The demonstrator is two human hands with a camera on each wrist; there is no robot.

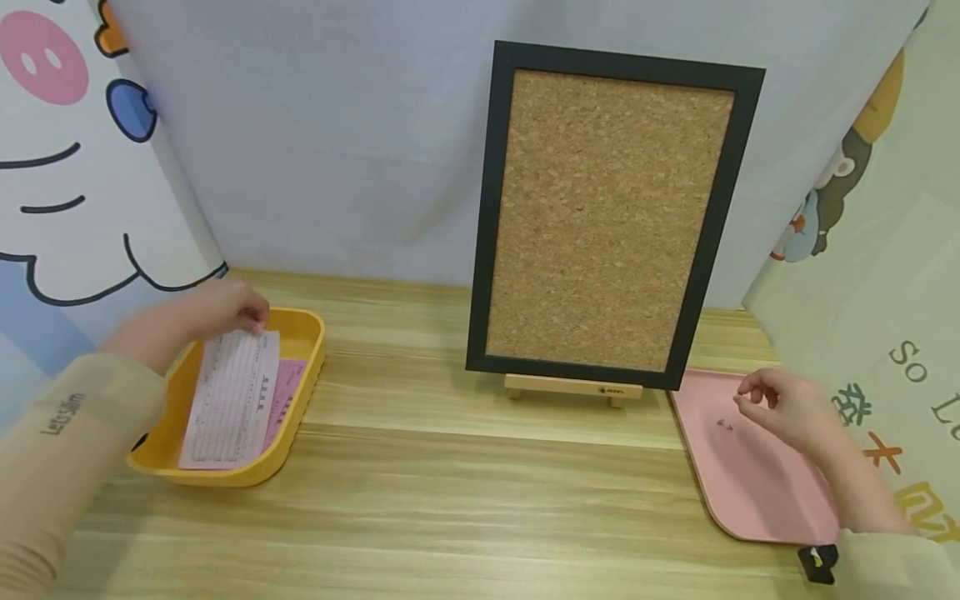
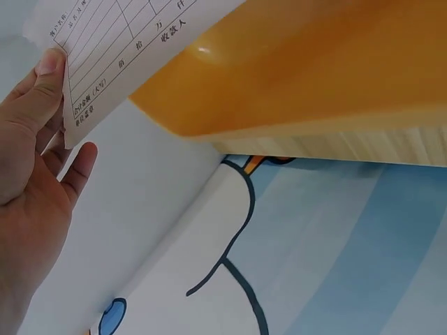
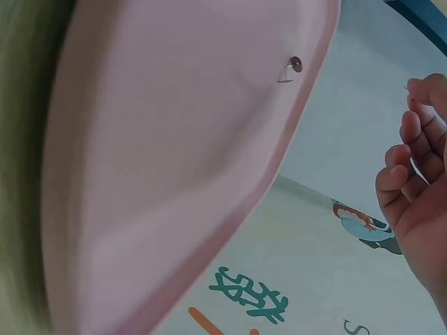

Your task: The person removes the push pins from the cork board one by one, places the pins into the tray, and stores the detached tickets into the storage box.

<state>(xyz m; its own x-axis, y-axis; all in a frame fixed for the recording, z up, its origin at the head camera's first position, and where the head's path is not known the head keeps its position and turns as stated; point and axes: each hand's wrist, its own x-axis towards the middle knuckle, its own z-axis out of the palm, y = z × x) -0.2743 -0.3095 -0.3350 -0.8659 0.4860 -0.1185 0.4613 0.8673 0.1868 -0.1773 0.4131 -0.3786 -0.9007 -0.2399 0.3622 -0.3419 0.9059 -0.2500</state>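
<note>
My left hand (image 1: pixel 223 310) pinches the upper edge of a white printed receipt slip (image 1: pixel 231 396), thumb on its face. The slip leans over the yellow basket (image 1: pixel 321 346), above a pink printed slip (image 1: pixel 282 400). Over the pink tray (image 1: pixel 757 492), my right hand (image 1: pixel 787 412) brings thumb and index finger together. A tiny pin point (image 3: pixel 406 88) shows at those fingertips; the rest of the thumbtack is hidden. On the tray below lie a few small metal thumbtacks (image 3: pixel 296 65), apart from the hand.
A black-framed cork board (image 1: pixel 607 225) stands upright on a small wooden easel (image 1: pixel 573 387) at the back of the wood-grain table (image 1: pixel 420 500). A small black object (image 1: pixel 818 563) sits by the right sleeve. Cartoon-printed cloths hang at both sides.
</note>
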